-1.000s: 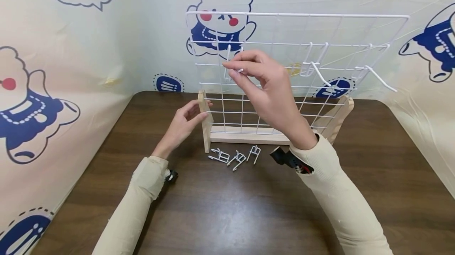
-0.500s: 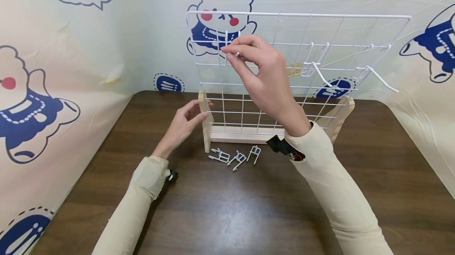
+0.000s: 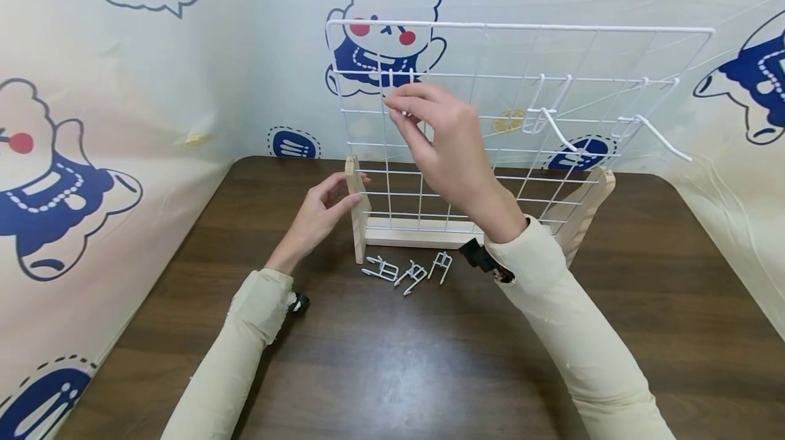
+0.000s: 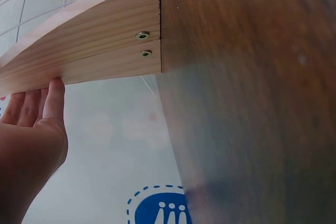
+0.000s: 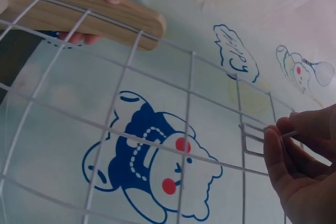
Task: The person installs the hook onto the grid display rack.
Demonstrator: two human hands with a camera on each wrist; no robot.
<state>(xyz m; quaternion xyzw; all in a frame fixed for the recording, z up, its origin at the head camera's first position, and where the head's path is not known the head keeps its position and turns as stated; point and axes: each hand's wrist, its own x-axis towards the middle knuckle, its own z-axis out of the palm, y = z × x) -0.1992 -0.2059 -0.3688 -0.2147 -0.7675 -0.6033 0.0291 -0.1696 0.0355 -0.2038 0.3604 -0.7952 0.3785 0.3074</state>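
Right hand is pinching a white wire hook between thumb and fingertips, up at the second wire from the top of the grid, left columns. Left hand is bracing the left wooden foot, thumb on the near face and fingers wrapped behind; the left wrist view is showing straight fingers lying along the wood.

Risks, as judged from here:
- The hook's prongs are sitting at the wire but, as far as the right wrist view is showing, possibly not fully seated; the pinch is covering the stem, so I cannot tell. Letting go too soon could be dropping it behind the grid.
- Pushing high on the panel is levering the stand backward; the left hand's hold on the foot is what is countering that.
- The sleeve is passing close to the three loose hooks on the worktop and could be sweeping them off.

Materials: grid is thin, smooth, white-coated wire in square cells, rounded at the corners, likely springy. Feet are pale bare pine, visible grain, rounded ends, two screws in the side. Two hung hooks are jutting forward at right. Worktop is dark wood-grain laminate, slightly glossy.
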